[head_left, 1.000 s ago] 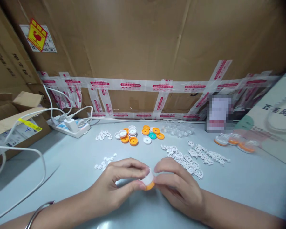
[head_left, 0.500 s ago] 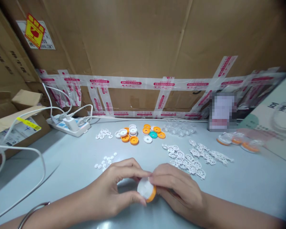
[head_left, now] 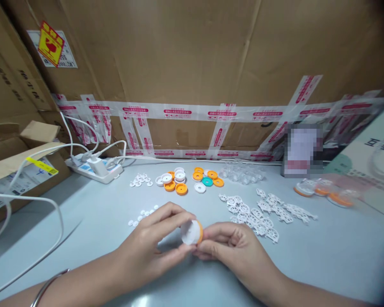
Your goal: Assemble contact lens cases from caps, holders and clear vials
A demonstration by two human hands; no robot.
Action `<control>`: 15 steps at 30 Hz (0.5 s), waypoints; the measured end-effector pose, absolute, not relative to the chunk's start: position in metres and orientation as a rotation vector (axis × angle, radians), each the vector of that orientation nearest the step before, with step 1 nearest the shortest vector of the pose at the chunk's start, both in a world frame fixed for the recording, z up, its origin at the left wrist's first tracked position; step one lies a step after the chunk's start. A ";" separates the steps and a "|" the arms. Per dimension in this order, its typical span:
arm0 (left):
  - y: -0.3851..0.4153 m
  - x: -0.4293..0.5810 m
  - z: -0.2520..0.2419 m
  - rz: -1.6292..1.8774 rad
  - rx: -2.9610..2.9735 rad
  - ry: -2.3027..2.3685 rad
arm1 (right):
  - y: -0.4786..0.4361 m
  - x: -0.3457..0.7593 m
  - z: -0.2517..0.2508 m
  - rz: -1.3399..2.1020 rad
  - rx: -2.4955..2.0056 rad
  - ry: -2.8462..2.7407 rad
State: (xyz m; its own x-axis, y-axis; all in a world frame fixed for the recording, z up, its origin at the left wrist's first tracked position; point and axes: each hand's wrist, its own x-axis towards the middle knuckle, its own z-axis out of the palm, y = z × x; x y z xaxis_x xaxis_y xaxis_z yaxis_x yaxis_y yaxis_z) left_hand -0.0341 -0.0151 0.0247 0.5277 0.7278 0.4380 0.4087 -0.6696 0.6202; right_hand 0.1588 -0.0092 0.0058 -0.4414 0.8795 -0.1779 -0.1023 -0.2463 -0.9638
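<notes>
White-and-orange disc (head_left: 191, 232) sits above the near centre of the counter (head_left: 323, 251), pinched between both hands with its white face tilted toward the camera and its orange rim on the right. The left hand (head_left: 147, 251) closes thumb and fingers on the left edge, and the right hand (head_left: 240, 249) closes fingertips on the orange rim. The part looks like light, stiff moulded plastic with smooth faces, so it is probably slippery and could separate if it is two pieces pressed together. Grip by the rim, on opposite edges, is judged the surest hold. No tray or bin holds the stock, and all parts lie loose on the counter. Orange and white rings (head_left: 176, 186) and one teal ring (head_left: 207, 181) lie far centre. Small white buttons (head_left: 141, 181) lie left of them, clear pieces (head_left: 241, 174) lie far right of centre, and white wheel-shaped parts (head_left: 262, 211) lie right of the hands. Several blurred orange-edged discs (head_left: 320, 189) rest at far right. A cardboard box (head_left: 16, 170) with open flaps stands at far left, and its contents cannot be seen. A printed carton (head_left: 368, 170) lies at the right edge, and its contents are likewise hidden.
</notes>
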 end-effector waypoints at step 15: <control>-0.013 -0.035 0.018 0.955 2.537 0.801 | -0.024 0.154 0.011 2.188 -0.737 -0.709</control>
State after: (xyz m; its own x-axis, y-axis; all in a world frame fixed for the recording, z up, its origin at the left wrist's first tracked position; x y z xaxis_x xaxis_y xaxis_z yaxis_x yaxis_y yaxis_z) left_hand -0.0354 -0.0132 0.0182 0.6205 0.6010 0.5038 0.3918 -0.7941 0.4646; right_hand 0.1545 -0.0240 0.0107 -0.5848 0.7582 -0.2883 -0.4452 -0.5971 -0.6673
